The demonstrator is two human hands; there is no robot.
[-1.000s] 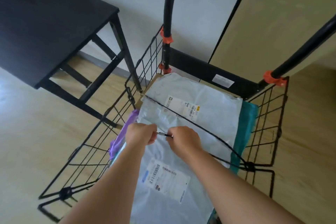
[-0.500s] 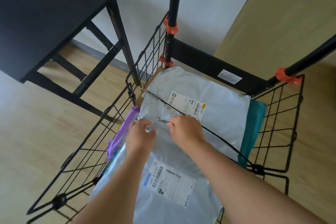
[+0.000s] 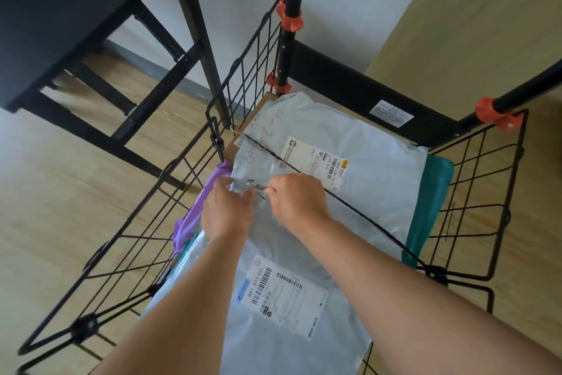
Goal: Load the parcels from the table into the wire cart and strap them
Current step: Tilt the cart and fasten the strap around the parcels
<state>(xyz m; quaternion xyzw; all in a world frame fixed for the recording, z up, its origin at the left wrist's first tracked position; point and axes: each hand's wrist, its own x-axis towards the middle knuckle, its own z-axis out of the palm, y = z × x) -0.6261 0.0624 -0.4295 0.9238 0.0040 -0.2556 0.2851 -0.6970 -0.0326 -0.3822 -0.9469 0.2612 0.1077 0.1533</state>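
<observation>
Two hands are working over the wire cart (image 3: pixel 334 82), above its middle. Your right hand (image 3: pixel 296 201) is curling its fingers and pinching the tail end of a metal hook (image 3: pixel 254 184); the hook's loop is pointing toward the cart's left wall. Your left hand (image 3: pixel 226 210) is hovering just beside the hook, nearer the cart's left wall, with its fingers bending down onto the edge of the upper grey parcel (image 3: pixel 374 167). It's blurring, so I can't tell whether it's gripping anything.

All the parcels are lying inside the cart. The upper grey parcel is sitting toward the cart's back, label facing up. A lower grey parcel (image 3: pixel 304 350) is lying toward the cart's front, partly under your forearms, barcode label showing. A purple parcel (image 3: pixel 188 222) is squeezing against the cart's left wall. A teal parcel (image 3: pixel 431 201) is peeking out along the cart's right wall. A cardboard box (image 3: pixel 240 143) is showing as a brown sliver under the grey parcels at the cart's back left corner.

A black cord (image 3: pixel 380 234) is running taut and diagonal over the upper grey parcel, from the cart's left wall to its right front corner.

Outside the cart, beyond its left wall, a black table (image 3: pixel 76 9) is standing on the wood floor.
</observation>
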